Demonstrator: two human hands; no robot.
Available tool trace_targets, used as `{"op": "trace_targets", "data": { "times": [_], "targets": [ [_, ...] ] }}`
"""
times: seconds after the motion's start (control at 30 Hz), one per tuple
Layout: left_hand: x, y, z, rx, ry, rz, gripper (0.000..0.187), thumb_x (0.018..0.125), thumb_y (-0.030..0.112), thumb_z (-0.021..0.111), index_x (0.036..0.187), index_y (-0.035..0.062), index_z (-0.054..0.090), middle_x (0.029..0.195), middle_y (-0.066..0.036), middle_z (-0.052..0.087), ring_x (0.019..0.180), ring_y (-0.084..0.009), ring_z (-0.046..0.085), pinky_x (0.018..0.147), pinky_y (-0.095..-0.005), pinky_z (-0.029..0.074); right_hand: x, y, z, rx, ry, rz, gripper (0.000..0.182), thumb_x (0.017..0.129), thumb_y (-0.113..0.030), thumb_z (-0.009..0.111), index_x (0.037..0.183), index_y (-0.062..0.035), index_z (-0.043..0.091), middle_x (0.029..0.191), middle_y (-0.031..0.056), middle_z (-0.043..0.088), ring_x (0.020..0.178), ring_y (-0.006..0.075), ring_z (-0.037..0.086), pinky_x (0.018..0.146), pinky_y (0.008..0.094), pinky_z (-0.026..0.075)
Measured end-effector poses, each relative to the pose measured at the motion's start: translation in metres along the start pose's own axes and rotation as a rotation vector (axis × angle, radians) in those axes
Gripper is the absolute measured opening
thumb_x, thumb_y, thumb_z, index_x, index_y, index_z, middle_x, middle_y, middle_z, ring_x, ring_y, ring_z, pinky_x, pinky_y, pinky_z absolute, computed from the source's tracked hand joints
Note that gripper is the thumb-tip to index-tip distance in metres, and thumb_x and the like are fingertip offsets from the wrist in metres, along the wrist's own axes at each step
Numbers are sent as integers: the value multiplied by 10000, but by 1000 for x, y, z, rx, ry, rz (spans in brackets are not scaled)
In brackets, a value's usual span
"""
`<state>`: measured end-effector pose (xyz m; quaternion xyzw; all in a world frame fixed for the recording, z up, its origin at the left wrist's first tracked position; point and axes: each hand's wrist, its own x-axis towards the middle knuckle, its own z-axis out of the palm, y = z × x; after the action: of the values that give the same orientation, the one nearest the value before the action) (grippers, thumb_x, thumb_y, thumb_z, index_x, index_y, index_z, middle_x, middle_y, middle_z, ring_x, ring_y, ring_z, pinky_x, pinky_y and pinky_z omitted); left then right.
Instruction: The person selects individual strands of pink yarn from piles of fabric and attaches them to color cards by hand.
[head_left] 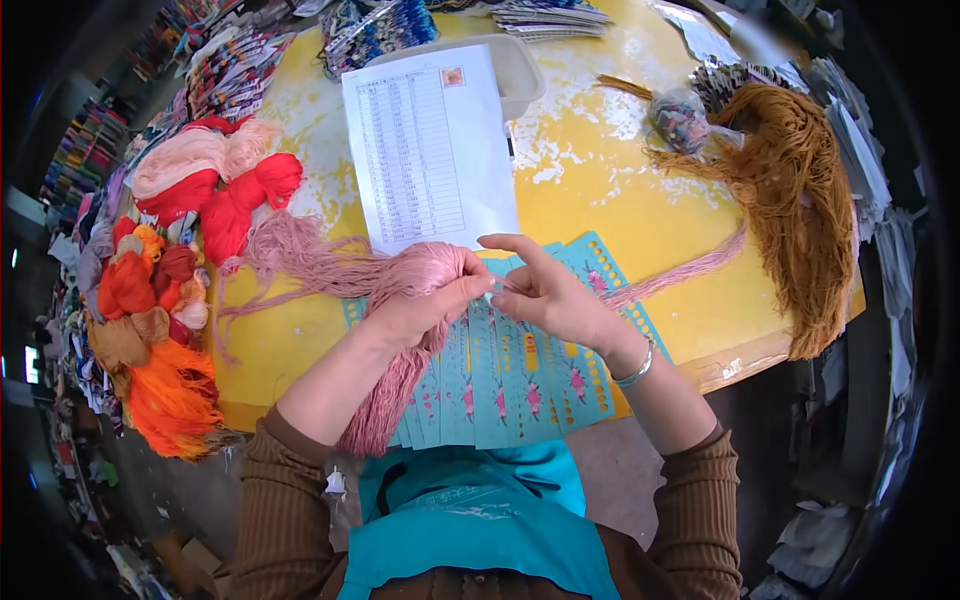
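My left hand (pixel 428 312) is wrapped round a thick skein of pink embroidery thread (pixel 388 395), which hangs over the table's front edge. Close beside it, my right hand (pixel 553 293) pinches pink strands between thumb and fingertips, with the index finger raised. A thin length of pink thread (pixel 685 270) runs out to the right past this hand. Beneath both hands lie overlapping turquoise cards (pixel 505 390) with punched holes along their edges and printed pink flowers. More loose pink thread (pixel 290 250) spreads to the left across the yellow table (pixel 585 180).
A printed list (pixel 432 150) rests partly over a translucent plastic tray (pixel 520 75). Red and pale pink skeins (pixel 225 190) lie at left, with orange thread (pixel 175 400) nearer me. Brown thread (pixel 800 210) drapes over the right edge. Bundled threads (pixel 235 75) line the far left.
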<state>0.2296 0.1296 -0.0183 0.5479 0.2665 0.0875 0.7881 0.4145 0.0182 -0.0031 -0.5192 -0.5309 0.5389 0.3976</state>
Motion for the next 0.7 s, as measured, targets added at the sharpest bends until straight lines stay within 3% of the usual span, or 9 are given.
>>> {"op": "trace_targets", "data": {
  "times": [0.17, 0.23, 0.27, 0.37, 0.5, 0.57, 0.6, 0.67, 0.7],
  "targets": [
    [7, -18, 6, -218, 149, -92, 177, 918, 240, 631, 946, 71, 586, 741, 10, 567, 532, -32, 438, 461, -194, 347, 8, 22, 23, -342, 312, -29, 270, 863, -19, 643, 1131, -14, 615, 709, 38, 606, 639, 59, 534, 563, 222, 422],
    [8, -22, 6, -242, 190, -100, 172, 920, 234, 624, 955, 70, 590, 776, -6, 595, 527, -38, 444, 459, -204, 355, 13, 36, 30, -421, 575, -407, 103, 868, -43, 649, 951, 11, 676, 672, 37, 605, 605, 49, 514, 535, 226, 423],
    [9, -23, 6, -231, 211, -103, 179, 919, 233, 621, 972, 64, 594, 827, -24, 619, 525, -43, 444, 460, -208, 361, 14, 39, 30, -422, 570, -404, 103, 868, -43, 649, 951, 11, 676, 672, 37, 605, 605, 49, 514, 535, 226, 423],
    [7, -23, 2, -227, 290, -186, 217, 916, 242, 616, 1018, 51, 598, 949, -62, 650, 525, -56, 459, 471, -218, 383, 22, 43, 14, -253, 608, -41, 107, 882, -57, 631, 924, 34, 668, 675, 44, 626, 614, 57, 534, 549, 239, 445],
    [6, -26, 3, -294, 365, -250, 320, 909, 277, 618, 1105, 27, 584, 1097, -98, 640, 575, -89, 528, 511, -235, 428, 30, 64, 7, -335, 579, -18, 117, 874, -74, 635, 916, 31, 666, 663, 57, 630, 591, 72, 551, 538, 256, 449],
    [6, -21, 8, -313, 379, -268, 387, 904, 296, 628, 1160, 16, 555, 1223, -128, 580, 584, -97, 528, 519, -232, 435, 30, 67, 15, -466, 590, 57, 143, 847, -175, 660, 867, -35, 672, 657, 97, 649, 561, 229, 633, 533, 337, 473],
    [5, -19, 10, -329, 392, -288, 457, 899, 315, 638, 1215, 5, 527, 1350, -159, 519, 593, -104, 528, 527, -229, 443, 30, 69, 16, -468, 588, 58, 143, 847, -175, 660, 867, -35, 672, 657, 97, 649, 561, 229, 633, 533, 337, 473],
    [5, -17, 13, -337, 405, -274, 408, 903, 281, 626, 1192, 6, 541, 1239, -137, 566, 623, -115, 548, 534, -243, 446, 30, 72, 17, -515, 613, -12, 136, 854, -113, 646, 908, 11, 661, 649, 92, 631, 563, 113, 592, 534, 272, 461],
    [6, -17, 15, -343, 420, -260, 360, 907, 247, 615, 1168, 7, 556, 1128, -116, 612, 652, -126, 569, 542, -258, 450, 30, 73, 17, -517, 612, -12, 136, 854, -113, 646, 908, 11, 661, 649, 92, 631, 563, 113, 592, 534, 272, 461]
  ]
}}
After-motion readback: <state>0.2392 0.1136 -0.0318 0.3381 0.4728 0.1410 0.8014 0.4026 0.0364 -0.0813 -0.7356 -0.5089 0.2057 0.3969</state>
